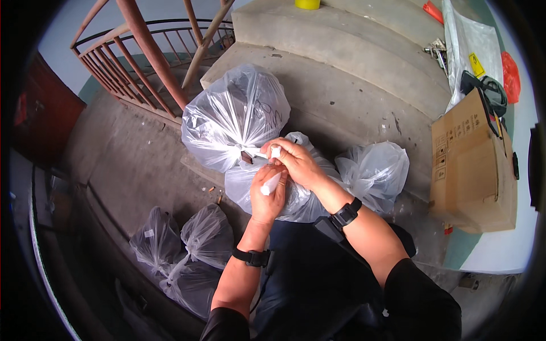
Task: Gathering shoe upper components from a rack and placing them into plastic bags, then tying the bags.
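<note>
Close together in the middle, both my hands work at bunched clear plastic. My left hand is closed round the twisted neck of a clear plastic bag, and a whitish end pokes out by its thumb. Just above it, my right hand pinches a white plastic tip between thumb and fingers. Which bag that tip belongs to, I cannot tell. A large, puffed-up clear bag with its gathered neck rests just beyond my hands, against the steps. Another filled clear bag lies to the right.
Several tied clear bags sit on the floor at lower left. Concrete steps rise at the back, beside a reddish railing. On the right stands a cardboard box with cables and dark gear on it. A yellow container is at the top.
</note>
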